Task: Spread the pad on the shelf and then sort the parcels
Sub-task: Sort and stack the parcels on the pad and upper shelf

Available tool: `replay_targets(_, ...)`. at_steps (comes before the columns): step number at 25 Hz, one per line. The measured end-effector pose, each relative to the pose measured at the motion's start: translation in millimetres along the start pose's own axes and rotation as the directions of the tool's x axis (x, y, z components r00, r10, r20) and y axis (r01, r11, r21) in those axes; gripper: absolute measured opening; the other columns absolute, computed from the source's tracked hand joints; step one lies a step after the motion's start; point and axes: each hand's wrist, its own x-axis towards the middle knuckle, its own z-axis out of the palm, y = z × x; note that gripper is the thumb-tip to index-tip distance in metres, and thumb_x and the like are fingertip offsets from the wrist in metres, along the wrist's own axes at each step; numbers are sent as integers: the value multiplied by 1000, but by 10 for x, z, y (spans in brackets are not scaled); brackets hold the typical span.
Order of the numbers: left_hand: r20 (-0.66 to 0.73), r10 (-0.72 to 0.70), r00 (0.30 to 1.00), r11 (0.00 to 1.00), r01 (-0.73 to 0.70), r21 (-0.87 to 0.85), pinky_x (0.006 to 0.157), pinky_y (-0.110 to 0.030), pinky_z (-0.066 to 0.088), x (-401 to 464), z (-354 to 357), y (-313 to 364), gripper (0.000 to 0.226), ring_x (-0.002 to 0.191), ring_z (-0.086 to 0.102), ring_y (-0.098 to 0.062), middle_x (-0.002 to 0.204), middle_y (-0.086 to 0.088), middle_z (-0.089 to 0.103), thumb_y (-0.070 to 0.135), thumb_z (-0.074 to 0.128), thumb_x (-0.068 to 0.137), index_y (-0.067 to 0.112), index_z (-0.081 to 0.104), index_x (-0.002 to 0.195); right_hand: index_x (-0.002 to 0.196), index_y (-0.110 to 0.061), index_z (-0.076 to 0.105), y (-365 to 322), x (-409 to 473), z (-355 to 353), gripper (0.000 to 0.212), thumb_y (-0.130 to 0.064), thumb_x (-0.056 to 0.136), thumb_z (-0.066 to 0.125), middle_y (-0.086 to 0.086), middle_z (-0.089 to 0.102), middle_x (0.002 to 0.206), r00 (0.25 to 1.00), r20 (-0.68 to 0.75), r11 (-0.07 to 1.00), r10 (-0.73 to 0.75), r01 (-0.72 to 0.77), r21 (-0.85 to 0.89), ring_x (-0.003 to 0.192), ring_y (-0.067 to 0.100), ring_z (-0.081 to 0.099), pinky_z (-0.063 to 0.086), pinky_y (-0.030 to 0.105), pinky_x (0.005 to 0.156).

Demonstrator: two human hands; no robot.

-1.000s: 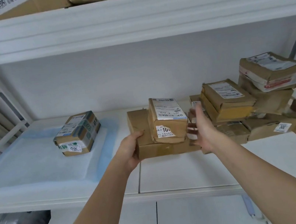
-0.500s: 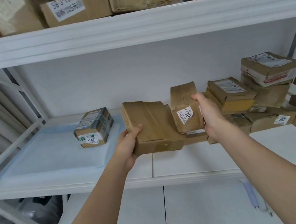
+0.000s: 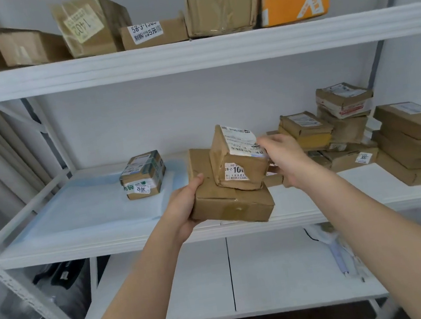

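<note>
The left hand (image 3: 184, 210) grips a flat brown box (image 3: 227, 203), thumb on top. A labelled parcel (image 3: 240, 163) lies tilted on it, the right hand's (image 3: 286, 158) fingers curled against its right side.

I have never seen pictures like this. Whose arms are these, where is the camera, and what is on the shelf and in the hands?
There is no machine here. The camera sits on a person's head and looks forward and down, so the arms you see are that person's own.

The left hand holds a flat brown box from its left end. A smaller labelled parcel lies tilted on top of it, and the right hand touches that parcel's right side.

On the white shelf a pale blue pad is spread at the left, with one taped parcel on it. A pile of brown parcels waits at the right.
</note>
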Motion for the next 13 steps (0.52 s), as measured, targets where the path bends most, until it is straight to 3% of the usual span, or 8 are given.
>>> replay_targets(3, 63, 7, 998, 999, -5, -33, 77, -39, 58, -241, 50, 7, 45, 96, 69, -27, 108, -11, 73, 42, 67, 85, 14, 63, 120, 122, -27, 60, -19, -297, -176, 42, -53, 91, 49, -6, 63, 117, 995, 39, 996, 93, -93, 5, 110, 19, 54, 44, 45, 99)
replay_targets(6, 125, 23, 992, 998, -16, -54, 75, -38, 58, -478, 177, 11, 41, 93, 68, -24, 115, -9, 70, 40, 63, 89, 17, 59, 122, 120, -36, 63, 4, -509, -316, 57, -72, 81, 43, 0, 58, 131, 973, 124, 950, 196, -220, 221, 122, 26, 51, 47, 49, 92)
replay_targets(9, 183, 86, 979, 996, -77, -54, 76, -38, 54, -641, 351, 44, 24, 87, 65, -19, 115, 4, 66, 37, 55, 94, 39, 49, 118, 104, -35, 74, -20, -703, -422, 50, -69, 88, 41, -2, 71, 115, 983, 119, 945, 141, -169, 281, 113, 20, 61, 52, 40, 92)
replay_targets(11, 237, 115, 965, 993, -113, -24, 74, -37, 54, -747, 481, 104, 21, 84, 64, -18, 115, 6, 67, 38, 52, 95, 46, 54, 114, 95, -34, 77, -77, -839, -516, 46, -67, 87, 46, -3, 75, 103, 987, 98, 959, 126, -146, 242, 104, 17, 66, 53, 37, 93)
replay_targets(13, 260, 129, 957, 991, -130, -11, 69, -35, 56, -862, 600, 183, 20, 86, 65, -18, 122, 7, 64, 42, 55, 92, 49, 53, 111, 95, -29, 74, -146, -965, -638, 38, -60, 89, 54, -3, 77, 94, 990, 63, 967, 126, -137, 213, 90, 17, 70, 56, 34, 84)
